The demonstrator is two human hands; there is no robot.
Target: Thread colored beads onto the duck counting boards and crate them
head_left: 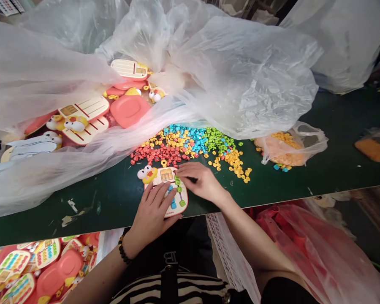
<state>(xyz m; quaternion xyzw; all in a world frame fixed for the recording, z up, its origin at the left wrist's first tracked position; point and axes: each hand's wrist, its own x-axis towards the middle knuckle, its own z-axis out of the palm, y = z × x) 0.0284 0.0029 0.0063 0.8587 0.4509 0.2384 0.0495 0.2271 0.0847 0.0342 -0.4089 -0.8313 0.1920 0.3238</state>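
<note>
on a dark green tabletop (107, 185), the left hand (155, 209) touches a rounded cream plastic board (178, 210), fingers apart. the right hand (200, 179) bunches fingertips over it, grip unclear.

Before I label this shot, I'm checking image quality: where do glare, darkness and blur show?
In the head view, whitish glare streaks the crinkled clear plastic bag; the duck-headed toy board looks reasonably sharp under the left hand; the orange bundle at the right edge looks softer, and the background above it is dark.
</note>
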